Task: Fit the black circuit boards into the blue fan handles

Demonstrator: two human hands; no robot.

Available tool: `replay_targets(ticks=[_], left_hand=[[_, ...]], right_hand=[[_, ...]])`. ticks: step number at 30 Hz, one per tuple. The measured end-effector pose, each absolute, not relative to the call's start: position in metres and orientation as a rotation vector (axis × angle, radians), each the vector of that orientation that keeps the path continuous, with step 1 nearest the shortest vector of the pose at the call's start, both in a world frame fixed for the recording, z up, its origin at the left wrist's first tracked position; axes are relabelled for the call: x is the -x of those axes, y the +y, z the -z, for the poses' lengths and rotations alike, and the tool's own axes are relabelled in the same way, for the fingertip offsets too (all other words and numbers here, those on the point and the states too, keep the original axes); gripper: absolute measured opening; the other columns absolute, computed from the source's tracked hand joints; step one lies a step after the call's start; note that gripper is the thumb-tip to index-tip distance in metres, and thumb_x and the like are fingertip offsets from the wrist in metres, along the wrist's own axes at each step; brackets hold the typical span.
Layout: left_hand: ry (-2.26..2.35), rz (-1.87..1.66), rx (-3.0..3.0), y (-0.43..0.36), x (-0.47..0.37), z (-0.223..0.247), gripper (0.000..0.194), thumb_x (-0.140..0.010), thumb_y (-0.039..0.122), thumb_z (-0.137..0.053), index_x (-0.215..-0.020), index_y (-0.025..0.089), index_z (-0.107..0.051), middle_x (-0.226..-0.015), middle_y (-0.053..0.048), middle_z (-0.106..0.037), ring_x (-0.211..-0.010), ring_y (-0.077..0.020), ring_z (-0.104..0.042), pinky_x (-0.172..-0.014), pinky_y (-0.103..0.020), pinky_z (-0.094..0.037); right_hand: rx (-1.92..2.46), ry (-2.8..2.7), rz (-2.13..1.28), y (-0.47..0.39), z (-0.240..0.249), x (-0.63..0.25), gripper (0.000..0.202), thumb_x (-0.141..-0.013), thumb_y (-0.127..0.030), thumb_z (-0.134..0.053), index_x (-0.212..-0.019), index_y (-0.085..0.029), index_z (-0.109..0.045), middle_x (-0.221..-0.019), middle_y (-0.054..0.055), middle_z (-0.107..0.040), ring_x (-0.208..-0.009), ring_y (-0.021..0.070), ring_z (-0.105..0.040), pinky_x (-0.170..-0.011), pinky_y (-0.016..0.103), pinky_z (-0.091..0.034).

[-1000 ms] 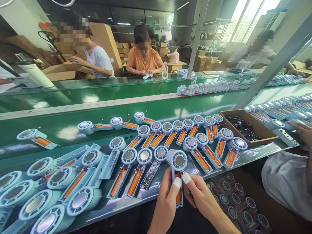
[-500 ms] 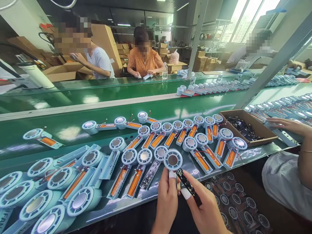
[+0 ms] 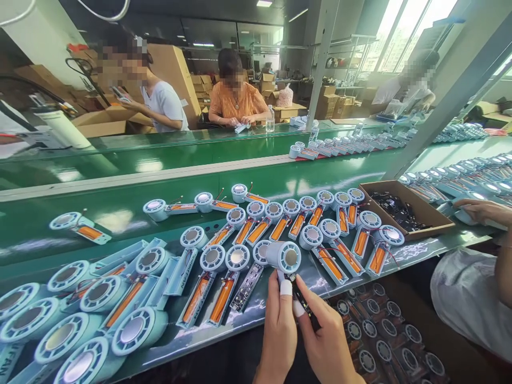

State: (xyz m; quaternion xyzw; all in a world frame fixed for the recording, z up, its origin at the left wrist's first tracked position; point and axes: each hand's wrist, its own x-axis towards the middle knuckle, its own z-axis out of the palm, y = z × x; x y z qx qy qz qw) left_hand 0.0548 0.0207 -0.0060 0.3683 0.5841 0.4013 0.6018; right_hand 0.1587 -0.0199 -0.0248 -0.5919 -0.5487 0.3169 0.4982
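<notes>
In front of the bench edge, my left hand (image 3: 280,325) is closed round the handle of a light-blue handheld fan (image 3: 285,257), its round head tilted to the right. My right hand (image 3: 326,330) pinches a narrow black circuit board (image 3: 304,303) against the fan's handle; the fingers hide part of both. White covers wrap some fingertips. Just left of the fan lies another fan with a circuit board (image 3: 246,288) in its handle. Beside that are fans with orange batteries (image 3: 222,298) in open handles.
Rows of fans cover the bench (image 3: 168,349). A cardboard box (image 3: 430,229) of black circuit boards stands right, near a co-worker's hand (image 3: 486,209). More fans sit below the bench edge (image 3: 384,349). Other people work across the green conveyor (image 3: 192,176).
The held fan has turned so its side shows, and the board has moved closer in line with the handle. Fans on the conveyor have shifted slightly right. The co-worker's hand moved.
</notes>
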Motion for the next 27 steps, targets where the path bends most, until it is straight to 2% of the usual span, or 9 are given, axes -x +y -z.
replay_targets(ticks=[2,4,8,11,13,17,20,25,27], left_hand=[[1.334,-0.949,-0.782,0.024,-0.052,0.006,0.053,-0.094,0.054,-0.048,-0.137,0.024,-0.053,-0.153,-0.008,-0.052,-0.146,-0.0292,-0.041,-0.115,-0.040,-0.042],[1.316,-0.952,-0.749,0.027,-0.050,0.004,0.049,-0.094,0.054,-0.050,-0.133,0.024,-0.057,-0.146,-0.007,-0.059,-0.140,-0.0287,-0.050,-0.107,-0.036,-0.050],[1.231,-1.005,-0.786,0.028,-0.051,-0.006,0.045,-0.092,0.051,-0.056,-0.127,0.023,-0.062,-0.133,-0.007,-0.068,-0.129,-0.0277,-0.059,-0.100,-0.032,-0.052],[1.190,-1.035,-0.695,0.030,-0.056,-0.012,0.050,-0.088,0.050,-0.059,-0.129,0.022,-0.062,-0.124,-0.008,-0.072,-0.112,-0.0278,-0.068,-0.088,-0.032,-0.057],[1.164,-1.066,-0.640,0.031,-0.059,-0.014,0.050,-0.087,0.048,-0.061,-0.129,0.021,-0.062,-0.121,-0.008,-0.073,-0.110,-0.0275,-0.069,-0.088,-0.033,-0.057],[1.212,-1.038,-0.620,0.032,-0.059,-0.007,0.046,-0.090,0.044,-0.057,-0.130,0.021,-0.062,-0.124,-0.008,-0.072,-0.128,-0.0287,-0.060,-0.099,-0.036,-0.053],[1.263,-1.027,-0.670,0.027,-0.059,0.002,0.052,-0.093,0.051,-0.050,-0.134,0.021,-0.058,-0.135,-0.011,-0.067,-0.138,-0.0311,-0.051,-0.107,-0.041,-0.050],[1.366,-0.953,-0.775,0.018,-0.062,0.009,0.063,-0.096,0.048,-0.044,-0.151,0.020,-0.035,-0.166,-0.008,-0.031,-0.155,-0.0251,-0.021,-0.126,-0.042,-0.020],[1.388,-0.925,-0.806,0.017,-0.063,0.008,0.064,-0.096,0.045,-0.042,-0.154,0.019,-0.031,-0.168,-0.007,-0.025,-0.156,-0.0238,-0.016,-0.126,-0.042,-0.017]], right_hand=[[1.416,-1.266,-0.887,-0.022,0.021,-0.164,0.043,-0.097,-0.032,-0.060,-0.140,-0.028,-0.062,-0.141,0.006,-0.061,-0.131,0.0318,-0.058,-0.106,0.043,-0.052],[1.395,-1.234,-0.988,-0.025,0.017,-0.169,0.044,-0.098,-0.035,-0.060,-0.141,-0.028,-0.060,-0.143,0.005,-0.059,-0.134,0.0318,-0.055,-0.108,0.044,-0.050],[1.387,-1.334,-0.891,-0.031,0.018,-0.176,0.044,-0.097,-0.031,-0.062,-0.141,-0.031,-0.060,-0.141,0.004,-0.062,-0.130,0.0313,-0.059,-0.106,0.042,-0.052],[1.388,-1.422,-0.702,-0.034,0.020,-0.173,0.045,-0.097,-0.026,-0.059,-0.142,-0.033,-0.060,-0.136,0.004,-0.066,-0.122,0.0296,-0.066,-0.099,0.037,-0.057],[1.425,-1.431,-0.599,-0.034,0.021,-0.169,0.046,-0.098,-0.024,-0.055,-0.143,-0.033,-0.059,-0.128,0.007,-0.071,-0.114,0.0286,-0.070,-0.092,0.034,-0.060],[1.524,-1.494,-0.508,-0.031,0.020,-0.166,0.049,-0.098,-0.021,-0.050,-0.146,-0.031,-0.055,-0.109,0.011,-0.074,-0.095,0.0263,-0.075,-0.081,0.032,-0.061],[1.581,-1.570,-0.471,-0.026,0.022,-0.168,0.055,-0.098,-0.018,-0.046,-0.152,-0.031,-0.048,-0.107,0.012,-0.074,-0.086,0.0249,-0.075,-0.075,0.031,-0.061],[1.610,-1.715,-0.423,-0.020,0.020,-0.165,0.061,-0.097,-0.014,-0.044,-0.156,-0.028,-0.040,-0.109,0.011,-0.074,-0.085,0.0244,-0.076,-0.072,0.030,-0.063],[1.634,-1.782,-0.408,-0.019,0.014,-0.164,0.066,-0.095,-0.012,-0.040,-0.158,-0.027,-0.035,-0.108,0.010,-0.075,-0.088,0.0241,-0.077,-0.070,0.029,-0.063]])
